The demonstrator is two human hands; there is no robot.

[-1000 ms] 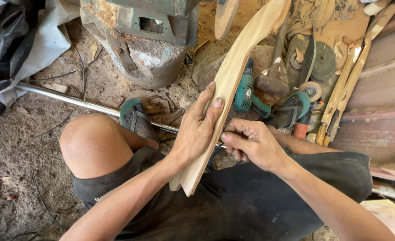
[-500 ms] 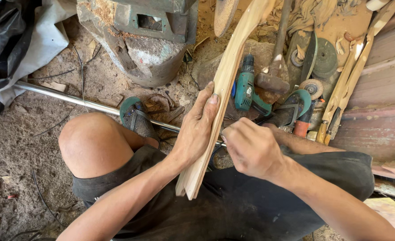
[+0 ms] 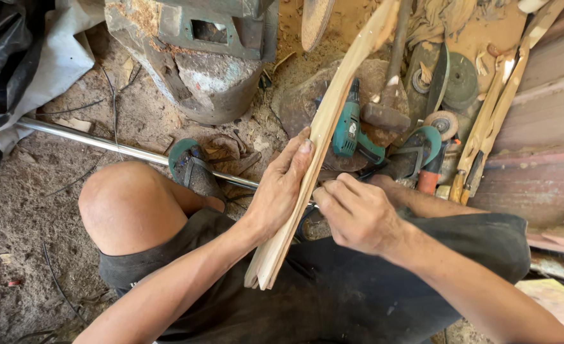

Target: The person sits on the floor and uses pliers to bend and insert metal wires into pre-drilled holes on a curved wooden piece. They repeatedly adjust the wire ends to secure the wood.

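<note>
A long, thin, curved piece of pale wood (image 3: pixel 333 121) runs from my lap up to the top of the view, turned edge-on toward me. My left hand (image 3: pixel 278 188) grips it from the left side, fingers wrapped along its edge. My right hand (image 3: pixel 355 213) is closed against the wood's right face, fingers curled as if pinching something small that I cannot make out. My bare left knee (image 3: pixel 132 207) sits to the left, and dark shorts cover my lap.
A teal power drill (image 3: pixel 352 130) and a hammer (image 3: pixel 387 111) lie just behind the wood. A metal pipe (image 3: pixel 103 145) crosses the dusty ground. A heavy metal block (image 3: pixel 192 57) stands at the top, wooden strips (image 3: pixel 492 121) and grinding discs at the right.
The wood has rotated from showing its broad face to nearly edge-on. My right hand has shifted slightly left against it. My left hand keeps its grip.
</note>
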